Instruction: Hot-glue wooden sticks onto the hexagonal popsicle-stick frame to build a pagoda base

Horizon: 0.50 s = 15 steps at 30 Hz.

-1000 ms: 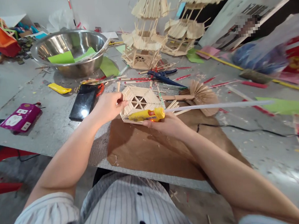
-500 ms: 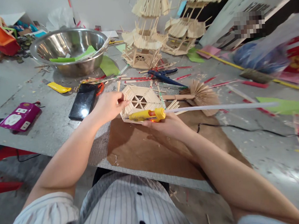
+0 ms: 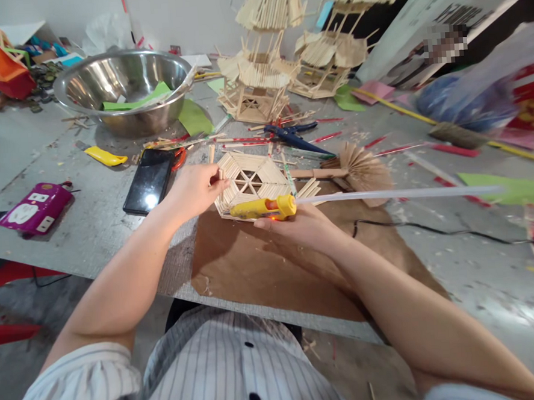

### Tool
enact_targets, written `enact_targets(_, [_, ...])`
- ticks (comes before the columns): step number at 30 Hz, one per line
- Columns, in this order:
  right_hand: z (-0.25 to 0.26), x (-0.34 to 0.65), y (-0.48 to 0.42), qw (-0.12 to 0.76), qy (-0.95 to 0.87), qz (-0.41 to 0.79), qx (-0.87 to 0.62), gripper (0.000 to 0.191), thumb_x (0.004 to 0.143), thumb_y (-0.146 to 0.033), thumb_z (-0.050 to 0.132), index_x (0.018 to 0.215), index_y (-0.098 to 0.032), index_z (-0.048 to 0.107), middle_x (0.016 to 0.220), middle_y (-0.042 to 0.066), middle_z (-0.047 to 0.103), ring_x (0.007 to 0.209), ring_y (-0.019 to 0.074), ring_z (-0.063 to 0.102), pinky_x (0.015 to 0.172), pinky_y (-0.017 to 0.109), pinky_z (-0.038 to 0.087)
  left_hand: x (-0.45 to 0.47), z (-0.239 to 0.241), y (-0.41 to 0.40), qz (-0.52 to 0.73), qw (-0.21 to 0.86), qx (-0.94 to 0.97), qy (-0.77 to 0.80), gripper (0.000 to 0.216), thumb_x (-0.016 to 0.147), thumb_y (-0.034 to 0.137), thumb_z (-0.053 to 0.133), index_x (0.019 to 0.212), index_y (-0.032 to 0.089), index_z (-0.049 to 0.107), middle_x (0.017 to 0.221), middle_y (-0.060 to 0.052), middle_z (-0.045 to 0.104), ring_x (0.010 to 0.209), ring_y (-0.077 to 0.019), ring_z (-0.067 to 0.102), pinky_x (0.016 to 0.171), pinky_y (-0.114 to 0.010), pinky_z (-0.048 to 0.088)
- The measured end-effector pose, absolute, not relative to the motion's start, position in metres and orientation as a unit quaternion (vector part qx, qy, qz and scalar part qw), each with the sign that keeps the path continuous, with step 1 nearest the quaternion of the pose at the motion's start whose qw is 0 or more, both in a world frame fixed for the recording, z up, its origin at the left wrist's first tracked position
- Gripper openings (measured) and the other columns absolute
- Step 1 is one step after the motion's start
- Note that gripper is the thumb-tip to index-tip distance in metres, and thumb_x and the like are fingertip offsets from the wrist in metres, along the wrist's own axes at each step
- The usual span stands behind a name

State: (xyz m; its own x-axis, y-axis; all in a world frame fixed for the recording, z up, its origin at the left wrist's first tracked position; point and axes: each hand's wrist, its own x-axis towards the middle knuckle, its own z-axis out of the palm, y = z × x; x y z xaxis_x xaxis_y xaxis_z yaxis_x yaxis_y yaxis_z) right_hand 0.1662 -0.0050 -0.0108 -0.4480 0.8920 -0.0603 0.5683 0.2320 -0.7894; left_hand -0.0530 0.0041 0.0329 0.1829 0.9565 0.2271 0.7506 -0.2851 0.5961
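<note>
Nearest, one sheet of creased brown paper (image 3: 271, 272) is spread on the grey worktop (image 3: 88, 235), in front of and partly under the hexagon (image 3: 248, 182). One yellow plastic glue gun (image 3: 265, 208) is held in the right hand (image 3: 302, 223), whose grip is wrapped round the handle; whether the trigger is pressed cannot be told. The hexagon's near side is partly covered by the gun, and one long, cloudy glue stick (image 3: 397, 194) is left jutting from the gun's back, past the hexagon's right. The hexagon's left edge is pinched between thumb and fingers of the left hand (image 3: 198, 185). It is built of thin pale wooden sticks, laid in flat bands about a spoked opening.

To its left, one glossy black phone (image 3: 147, 182) and, farther out, one purple socket box (image 3: 36, 209) are set down. To its right, one pleated brown paper fan (image 3: 365, 173) is laid. Behind it, one dark blue hand tool (image 3: 293, 139) is surrounded by red-marked strips. Farther back, one shiny steel bowl (image 3: 129, 121) is placed behind-left, and two roofed stick towers (image 3: 259, 74) are stood directly behind and behind-right.
</note>
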Motion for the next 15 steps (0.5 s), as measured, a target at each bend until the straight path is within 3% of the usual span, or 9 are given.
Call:
enact_targets(8, [-0.0088,0.1684,-0.0026,0.258,-0.754,0.395,-0.456,0.038,0.070,-0.042,0.063,0.102,-0.024,0.066,0.103,0.003,0.067,0.093,0.0237,0.062,0.085,0.040,0.049,-0.0536,0.0315,0.0041,0.265,0.174,0.767,0.557,0.019,0.076,0.029,0.056,0.065,0.013,0.057,0.052,0.004,0.045,0.049,-0.0077,0.036,0.053,-0.023,0.026])
enact_targets(15, [-0.0032,0.1696,-0.0040,0.249,-0.724,0.411,-0.495,0.035,0.066,-0.043,0.066,0.096,-0.024,0.068,0.098,0.003,0.068,0.091,0.0247,0.063,0.084,0.041,0.050,-0.0535,0.0327,0.0033,0.235,0.163,0.779,0.558,0.021,0.077,0.030,0.055,0.064,0.013,0.056,0.053,0.003,0.049,0.050,-0.0080,0.039,0.053,-0.023,0.028])
